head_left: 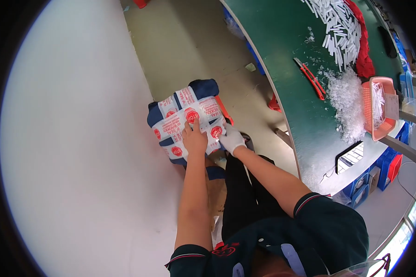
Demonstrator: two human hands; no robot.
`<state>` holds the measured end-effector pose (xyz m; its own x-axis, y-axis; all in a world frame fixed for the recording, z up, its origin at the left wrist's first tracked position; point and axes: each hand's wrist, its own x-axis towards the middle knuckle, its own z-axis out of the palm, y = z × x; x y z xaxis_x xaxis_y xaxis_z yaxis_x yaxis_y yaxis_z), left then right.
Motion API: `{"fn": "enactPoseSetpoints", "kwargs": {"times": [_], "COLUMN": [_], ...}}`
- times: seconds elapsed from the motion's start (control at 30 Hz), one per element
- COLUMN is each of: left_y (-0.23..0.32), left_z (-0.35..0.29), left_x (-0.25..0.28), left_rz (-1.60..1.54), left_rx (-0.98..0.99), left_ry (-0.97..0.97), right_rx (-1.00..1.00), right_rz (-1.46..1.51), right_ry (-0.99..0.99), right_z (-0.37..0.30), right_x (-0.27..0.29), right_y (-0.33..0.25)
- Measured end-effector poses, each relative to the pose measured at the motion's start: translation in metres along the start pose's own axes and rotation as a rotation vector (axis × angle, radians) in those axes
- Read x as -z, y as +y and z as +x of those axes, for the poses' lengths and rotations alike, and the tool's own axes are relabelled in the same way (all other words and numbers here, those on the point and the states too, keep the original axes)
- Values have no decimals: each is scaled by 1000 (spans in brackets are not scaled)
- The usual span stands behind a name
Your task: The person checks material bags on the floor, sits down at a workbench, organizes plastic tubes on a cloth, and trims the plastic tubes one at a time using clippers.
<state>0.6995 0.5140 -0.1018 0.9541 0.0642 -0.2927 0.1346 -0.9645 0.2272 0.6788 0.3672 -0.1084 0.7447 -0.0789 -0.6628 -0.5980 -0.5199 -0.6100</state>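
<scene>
We press our bare left hand point(195, 138) flat on a dark blue package point(188, 120) crossed with white tape with red round signs. Our gloved right hand point(231, 139) grips its edge. It sits low by the green table point(286, 55).

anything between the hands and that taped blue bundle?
Nothing visible. The left hand lies flat on top of the taped blue bundle, and the gloved right hand presses against its right edge. Both hands touch it directly.

parcel point(186, 121) underside hidden
</scene>
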Motion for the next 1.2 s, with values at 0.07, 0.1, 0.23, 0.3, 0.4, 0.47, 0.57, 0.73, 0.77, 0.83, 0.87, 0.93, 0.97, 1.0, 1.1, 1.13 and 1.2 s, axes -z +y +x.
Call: {"fn": "enactPoseSetpoints", "kwargs": {"times": [0.07, 0.1, 0.23, 0.3, 0.4, 0.47, 0.57, 0.73, 0.77, 0.83, 0.87, 0.93, 0.97, 1.0, 1.1, 1.13, 1.2], "left_y": [18, 10, 3, -3, 5, 11, 22, 21, 18, 18, 24, 29, 34, 33, 31, 34, 2], "left_z": [13, 15, 13, 17, 27, 30, 34, 38, 34, 42, 48, 47, 47, 46, 55, 61, 90], "left_x": [-5, -9, -18, -13, -2, 1, 17, 21, 22, 18, 16, 14, 13, 22, 18, 21, 19], "left_rz": [13, 56, 64, 82, 114, 169, 173, 185, 195, 205, 201, 217, 229, 242, 320, 342, 472], "left_rx": [8, 68, 78, 61, 52, 104, 112, 152, 153, 171, 183, 195, 186, 195, 184, 170, 60], "left_ry": [-70, -138, -258, -379, -446, -541, -600, -660, -671, -688, -695, -728, -727, -707, -759, -789, -874], "right_rx": [272, 340, 498, 420, 218, 170, -49, -287, -343, -327, -299, -332, -349, -348, -365, -359, -238], "right_rz": [107, 134, 234, 200, 272, 264, 482, 652, 721, 745, 758, 808, 830, 853, 861, 875, 832], "right_ry": [121, 57, 55, 51, 103, 168, 186, 69, 40, 45, 59, 51, 64, 60, 61, 69, 71], "right_z": [-25, -52, -124, -155, -186, -201, -219, -222, -229, -231, -229, -232, -231, -228, -227, -229, -231], "right_x": [6, 17, 73, 115, 158, 177, 188, 193, 194, 193, 195, 195, 199, 201, 203, 202, 196], "right_y": [13, -6, -9, -19, -14, -1, 20, 48, 41, 43, 49, 53, 52, 48, 45, 47, 47]}}
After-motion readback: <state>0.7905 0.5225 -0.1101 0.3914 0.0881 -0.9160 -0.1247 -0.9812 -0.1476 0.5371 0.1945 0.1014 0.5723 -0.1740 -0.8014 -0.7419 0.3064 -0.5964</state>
